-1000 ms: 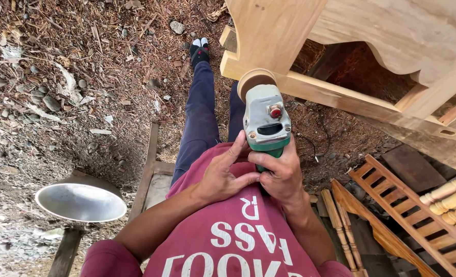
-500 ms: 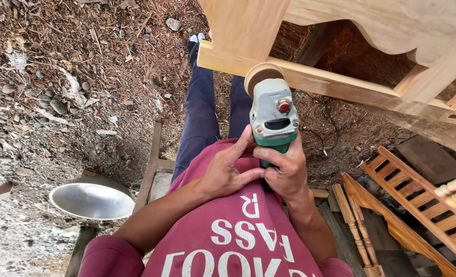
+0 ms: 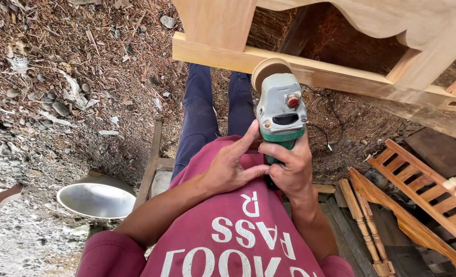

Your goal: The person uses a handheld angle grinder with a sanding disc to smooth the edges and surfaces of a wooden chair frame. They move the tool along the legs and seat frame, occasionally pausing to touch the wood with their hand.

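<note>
The grinder (image 3: 281, 110) has a matt grey metal head, a green plastic body and a tan sanding disc (image 3: 270, 70). The furniture frame (image 3: 341, 46) is bare, smooth, pale wood. The bowl (image 3: 95, 200) is dull metal. The shirt (image 3: 238, 231) is red cloth.

Wooden frame (image 3: 310, 66) blocks ahead, its rail touching the sander (image 3: 279, 105) disc. Right crowded: slatted panel (image 3: 423, 192), turned posts (image 3: 364, 225). Left open (metal bowl (image 3: 95, 200) low down).
</note>
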